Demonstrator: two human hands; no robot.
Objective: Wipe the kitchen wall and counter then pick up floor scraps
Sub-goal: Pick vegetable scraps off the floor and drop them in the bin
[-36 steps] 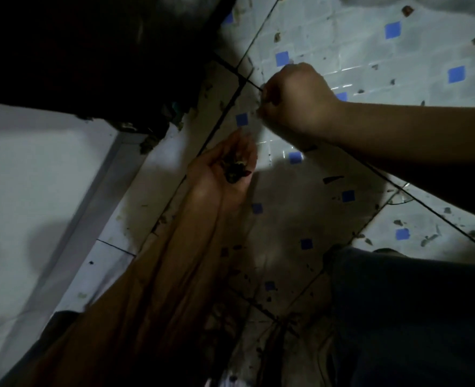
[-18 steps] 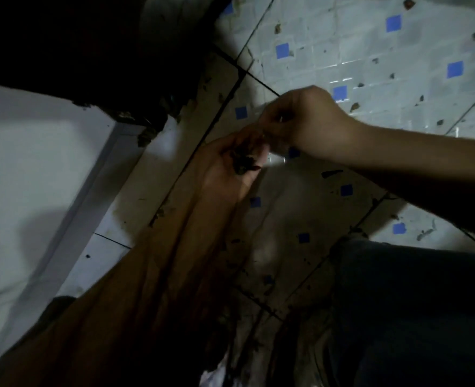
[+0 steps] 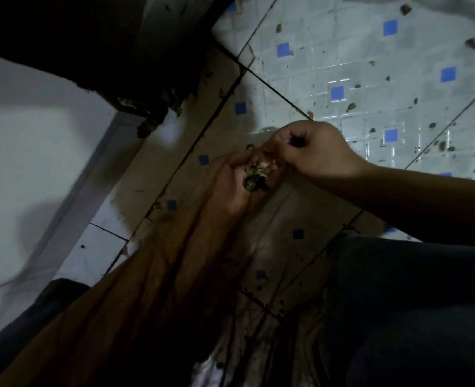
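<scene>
Head view, dim. Left hand palm up above the tiled floor, fingers cupped around green and dark scraps. Right hand just above it, fingertips bunched over the pile. More scraps dot the floor beyond the hands.

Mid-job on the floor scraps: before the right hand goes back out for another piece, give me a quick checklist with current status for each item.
1. Left hand cupped palm-up, holding the collected scraps: ok.
2. Right hand is over the left palm, fingertips curled together: ok.
3. Right hand's last piece released: cannot tell, fingertips are in shadow.
4. More scraps left on the tiled floor, for example a speck beyond the hands: not ok, still dirty.
5. Debris along the dark cabinet base: not ok, some shows there.
6. Light for spotting small bits: not ok, near floor is dim.
</scene>
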